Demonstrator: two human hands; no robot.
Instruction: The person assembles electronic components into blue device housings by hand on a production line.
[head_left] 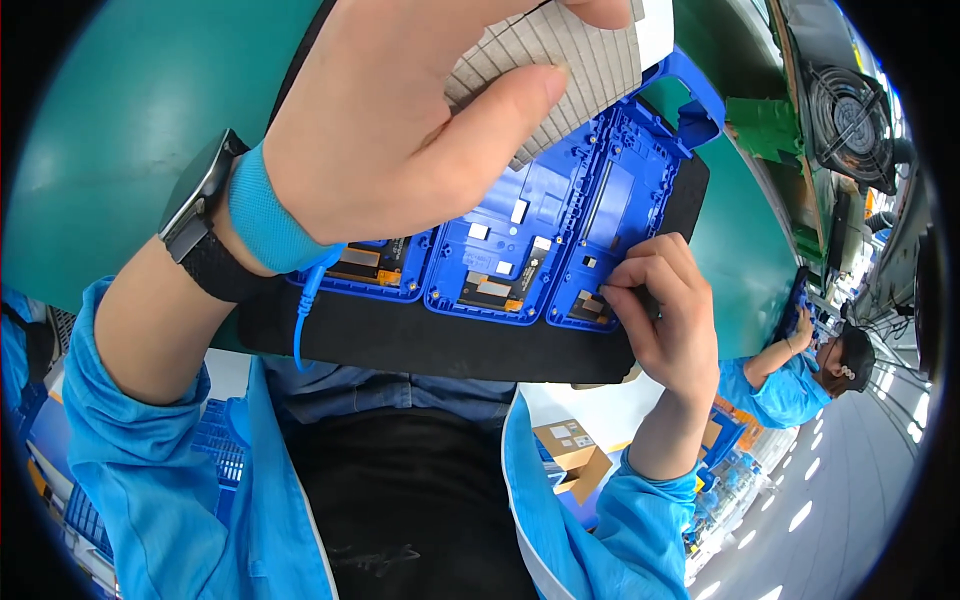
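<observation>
My left hand (400, 130) reaches across from the left and grips a grey sheet (590, 75) scored into narrow pieces, its thumb lying on the face. Under it lie blue plastic housings side by side: a left one (410, 285) mostly covered by my wrist, a middle one (495, 235) and a right one (630, 195). White pads and dark flat parts with orange flex tabs sit inside them. My right hand (670, 310) is at the lower right edge of the right housing, thumb and forefinger pinched together. Anything between those fingertips is too small to make out.
The housings rest on a black mat (450, 350) over a green tabletop (120, 150). A blue cord (303, 320) hangs from my left wristband. Beyond stand a fan (850, 130) and another person (785, 390) at work. Below the table edge is a cardboard box (568, 445).
</observation>
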